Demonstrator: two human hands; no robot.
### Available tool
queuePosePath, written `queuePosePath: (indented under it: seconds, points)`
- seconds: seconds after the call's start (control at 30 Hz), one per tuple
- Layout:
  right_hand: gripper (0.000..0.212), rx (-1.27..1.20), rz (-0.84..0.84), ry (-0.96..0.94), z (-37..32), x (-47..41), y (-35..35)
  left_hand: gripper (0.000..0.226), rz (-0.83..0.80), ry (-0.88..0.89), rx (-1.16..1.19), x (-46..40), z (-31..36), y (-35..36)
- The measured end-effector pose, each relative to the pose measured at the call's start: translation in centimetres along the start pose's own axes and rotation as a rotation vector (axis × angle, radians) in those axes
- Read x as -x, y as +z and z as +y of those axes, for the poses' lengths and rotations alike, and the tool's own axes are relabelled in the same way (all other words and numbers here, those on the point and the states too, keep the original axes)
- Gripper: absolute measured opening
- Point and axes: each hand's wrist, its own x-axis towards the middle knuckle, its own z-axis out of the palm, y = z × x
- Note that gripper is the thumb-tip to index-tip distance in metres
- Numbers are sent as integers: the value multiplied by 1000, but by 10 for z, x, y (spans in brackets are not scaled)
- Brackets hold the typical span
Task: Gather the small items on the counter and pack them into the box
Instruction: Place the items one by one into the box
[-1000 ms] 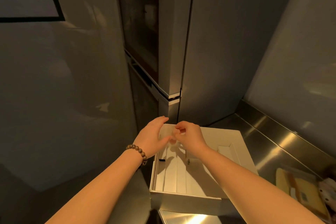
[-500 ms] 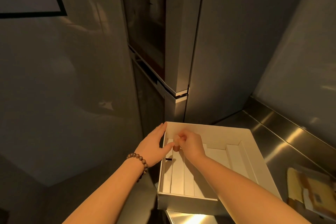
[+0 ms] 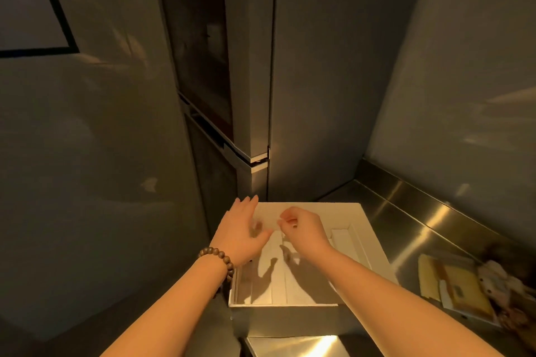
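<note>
- Leftmost, the left hand [image 3: 242, 230] is hovering over the box's left edge, fingers straight and spread, holding nothing; a beaded bracelet [image 3: 219, 259] is circling its wrist.
- Next, the white box [image 3: 374, 246] is sitting open on the steel table [image 3: 406, 217], showing narrow dividers inside; it looks like light, stiff card, best taken by its walls.
- Over the box's middle, the right hand [image 3: 301, 227] is curling its fingers toward the thumb, as if pinching something tiny; I cannot tell what, if anything, it is holding.
- Far right, yellowish packets [image 3: 461, 287] are lying on the table, well apart from the box; they look flat, light and easy to lift by an edge.
</note>
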Motion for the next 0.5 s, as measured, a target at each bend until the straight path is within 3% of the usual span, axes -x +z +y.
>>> queuePosePath:
  seconds: [0.27,0.5]
  points:
    - [17,55,374,15,50,71,-129,72,-84,224,8,-7,127,62]
    - [17,134,497,200,136,145,-224,73,-230,423,72,10,242,138]
